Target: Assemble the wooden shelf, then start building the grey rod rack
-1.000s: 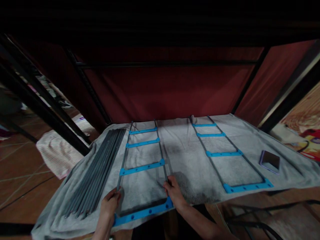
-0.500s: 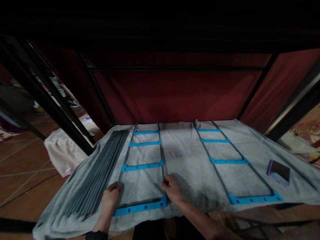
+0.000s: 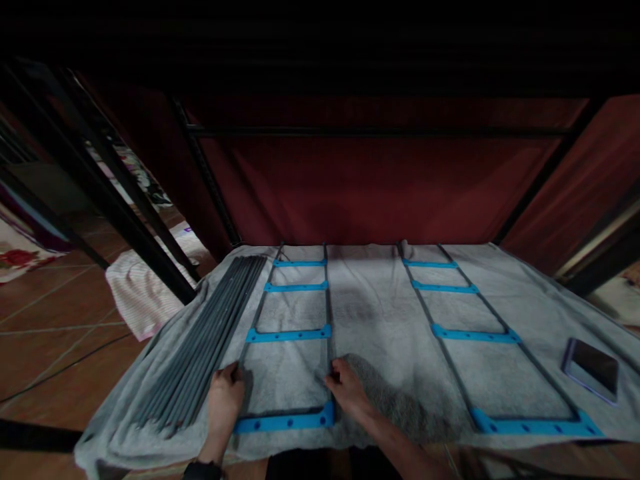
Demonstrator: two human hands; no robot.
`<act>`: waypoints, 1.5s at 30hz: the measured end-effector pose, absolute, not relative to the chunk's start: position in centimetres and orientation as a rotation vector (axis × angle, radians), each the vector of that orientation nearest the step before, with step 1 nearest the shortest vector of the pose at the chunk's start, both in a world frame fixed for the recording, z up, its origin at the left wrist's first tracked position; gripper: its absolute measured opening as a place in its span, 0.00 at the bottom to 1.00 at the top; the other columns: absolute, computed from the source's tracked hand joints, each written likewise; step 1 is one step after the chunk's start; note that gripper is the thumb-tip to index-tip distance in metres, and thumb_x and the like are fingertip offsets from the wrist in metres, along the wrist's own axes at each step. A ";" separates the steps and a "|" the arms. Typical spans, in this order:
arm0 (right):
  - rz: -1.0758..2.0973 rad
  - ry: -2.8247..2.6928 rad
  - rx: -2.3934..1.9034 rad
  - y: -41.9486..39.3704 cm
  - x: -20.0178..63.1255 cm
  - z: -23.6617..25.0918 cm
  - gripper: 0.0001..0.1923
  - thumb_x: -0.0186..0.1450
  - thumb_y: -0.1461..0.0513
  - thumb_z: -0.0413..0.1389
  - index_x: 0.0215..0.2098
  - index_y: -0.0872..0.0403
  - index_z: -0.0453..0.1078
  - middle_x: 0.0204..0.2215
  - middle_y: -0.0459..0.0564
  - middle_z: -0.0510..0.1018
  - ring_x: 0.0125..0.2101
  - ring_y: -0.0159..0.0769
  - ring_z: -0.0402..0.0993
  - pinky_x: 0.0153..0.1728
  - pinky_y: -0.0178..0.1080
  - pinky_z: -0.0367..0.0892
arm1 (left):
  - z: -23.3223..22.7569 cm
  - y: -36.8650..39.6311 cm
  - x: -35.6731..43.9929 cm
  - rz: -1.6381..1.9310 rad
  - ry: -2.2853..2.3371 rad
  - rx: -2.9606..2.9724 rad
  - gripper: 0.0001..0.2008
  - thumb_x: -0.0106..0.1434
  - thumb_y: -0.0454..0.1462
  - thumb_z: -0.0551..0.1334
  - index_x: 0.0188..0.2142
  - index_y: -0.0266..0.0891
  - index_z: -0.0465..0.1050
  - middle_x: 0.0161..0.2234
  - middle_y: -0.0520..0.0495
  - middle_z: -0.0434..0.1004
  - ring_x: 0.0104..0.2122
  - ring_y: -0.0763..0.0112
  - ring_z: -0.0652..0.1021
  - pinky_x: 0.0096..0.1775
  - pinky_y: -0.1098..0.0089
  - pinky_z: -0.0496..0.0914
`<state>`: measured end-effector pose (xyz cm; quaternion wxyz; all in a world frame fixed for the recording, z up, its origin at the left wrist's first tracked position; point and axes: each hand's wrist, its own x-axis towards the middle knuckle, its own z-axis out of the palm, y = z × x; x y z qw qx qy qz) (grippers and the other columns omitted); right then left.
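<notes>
A ladder-like frame (image 3: 287,333) of two grey rods joined by blue cross pieces lies on a grey cloth (image 3: 373,320). My left hand (image 3: 225,397) grips its left rod near the front. On the right rod, just above the front blue cross piece (image 3: 285,421), rests my right hand (image 3: 347,390) with its fingers closed on the rod. A second frame of the same kind (image 3: 483,340) lies to the right, apart from both hands.
A bundle of grey rods (image 3: 207,333) lies along the cloth's left side. A dark phone (image 3: 591,368) sits near the right edge. Black metal posts (image 3: 107,200) and dark red fabric panels (image 3: 370,180) enclose the space. A pale striped cloth (image 3: 137,293) lies on the tiled floor at left.
The left frame has slid back onto the cloth, so its front blue piece no longer hangs over the edge. Both hands moved with it. The view has shifted left.
</notes>
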<state>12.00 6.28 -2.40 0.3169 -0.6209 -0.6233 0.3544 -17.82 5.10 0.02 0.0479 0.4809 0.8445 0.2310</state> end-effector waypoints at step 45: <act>0.932 -1.641 -1.414 5.1 13.5 -1.7 0.16 0.72 0.59 0.43 0.48 0.50 0.72 0.44 0.51 0.81 0.46 0.39 0.78 0.52 0.42 0.69 | 4.7 4.6 -15.6 0.020 2.936 1.535 0.19 0.70 0.35 0.44 0.49 0.25 0.67 0.41 0.32 0.74 0.43 0.51 0.77 0.37 0.63 0.66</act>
